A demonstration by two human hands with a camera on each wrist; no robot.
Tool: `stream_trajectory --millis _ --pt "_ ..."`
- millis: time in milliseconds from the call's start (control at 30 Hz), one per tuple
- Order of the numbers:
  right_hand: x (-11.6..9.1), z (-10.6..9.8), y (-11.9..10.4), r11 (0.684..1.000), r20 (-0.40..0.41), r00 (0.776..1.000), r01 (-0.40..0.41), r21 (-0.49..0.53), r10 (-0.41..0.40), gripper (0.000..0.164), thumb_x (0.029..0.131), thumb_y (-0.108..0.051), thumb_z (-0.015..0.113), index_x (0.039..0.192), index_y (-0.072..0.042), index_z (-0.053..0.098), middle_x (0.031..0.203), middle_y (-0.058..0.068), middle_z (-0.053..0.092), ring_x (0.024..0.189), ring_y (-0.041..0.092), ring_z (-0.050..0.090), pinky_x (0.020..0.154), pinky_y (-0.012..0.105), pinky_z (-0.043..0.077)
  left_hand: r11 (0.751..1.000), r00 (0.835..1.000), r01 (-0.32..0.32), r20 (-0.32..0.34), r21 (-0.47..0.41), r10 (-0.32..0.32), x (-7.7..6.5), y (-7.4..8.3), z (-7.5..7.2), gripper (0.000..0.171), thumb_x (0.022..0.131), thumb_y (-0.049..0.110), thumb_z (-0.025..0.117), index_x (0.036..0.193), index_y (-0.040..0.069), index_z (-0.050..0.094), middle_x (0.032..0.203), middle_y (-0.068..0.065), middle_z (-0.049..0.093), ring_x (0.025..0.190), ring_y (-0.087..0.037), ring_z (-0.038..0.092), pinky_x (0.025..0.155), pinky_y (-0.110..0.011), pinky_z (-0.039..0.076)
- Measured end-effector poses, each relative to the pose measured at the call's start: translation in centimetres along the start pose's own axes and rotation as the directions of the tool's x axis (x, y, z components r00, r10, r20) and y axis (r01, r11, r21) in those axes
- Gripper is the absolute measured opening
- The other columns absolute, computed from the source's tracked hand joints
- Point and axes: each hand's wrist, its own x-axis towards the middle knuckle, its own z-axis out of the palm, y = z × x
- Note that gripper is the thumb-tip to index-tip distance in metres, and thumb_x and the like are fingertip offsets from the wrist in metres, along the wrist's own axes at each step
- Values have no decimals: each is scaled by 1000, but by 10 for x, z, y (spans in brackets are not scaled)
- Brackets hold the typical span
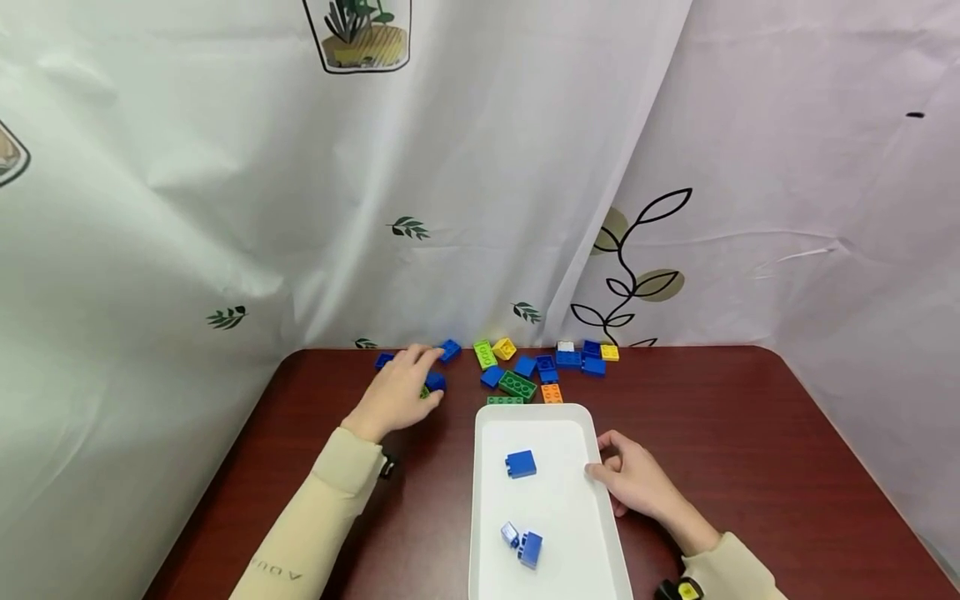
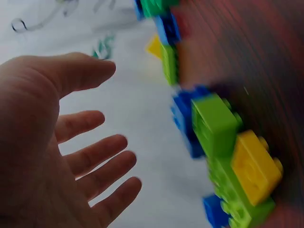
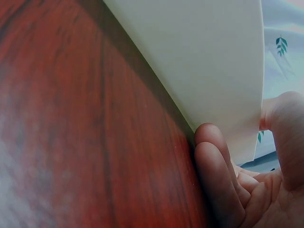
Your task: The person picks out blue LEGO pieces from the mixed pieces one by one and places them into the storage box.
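My left hand [image 1: 401,392] reaches over the toy bricks at the back left, its fingers spread and holding nothing. In the left wrist view a light green brick [image 2: 216,124], a yellow brick [image 2: 256,166] and a blue brick [image 2: 187,121] lie beyond the fingertips. My right hand [image 1: 633,477] grips the right rim of a white tray [image 1: 611,533], thumb over the edge and fingers against the outer wall. Inside the tray sit a blue brick [image 1: 521,464], a second blue brick [image 1: 530,549] and a small pale piece [image 1: 510,533] beside it.
Behind the tray, several bricks lie loosely grouped, among them a dark green brick [image 1: 517,385], an orange brick [image 1: 552,393] and a light green brick [image 1: 485,355]. A printed white curtain [image 1: 480,167] hangs at the back edge of the reddish-brown table [image 1: 750,467].
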Motion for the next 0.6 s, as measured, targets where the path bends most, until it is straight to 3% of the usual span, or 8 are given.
stream_trajectory --millis 300,600 --pt "0 1 0 1000 -3 1000 -9 9 9 37 89 -24 67 117 -6 50 54 4 55 37 20 52 39 37 49 984 983 179 40 1 -179 5 -48 11 55 93 25 61 143 9 44 140 -18 45 125 -38 46 98 -56 41" --pt "-1 2 0 1000 -10 1000 -14 6 14 38 89 -24 67 118 -7 50 55 4 56 37 20 52 39 37 49 967 962 247 106 62 -252 7 -76 20 46 95 16 54 140 8 48 139 -24 44 121 -44 48 94 -59 43"
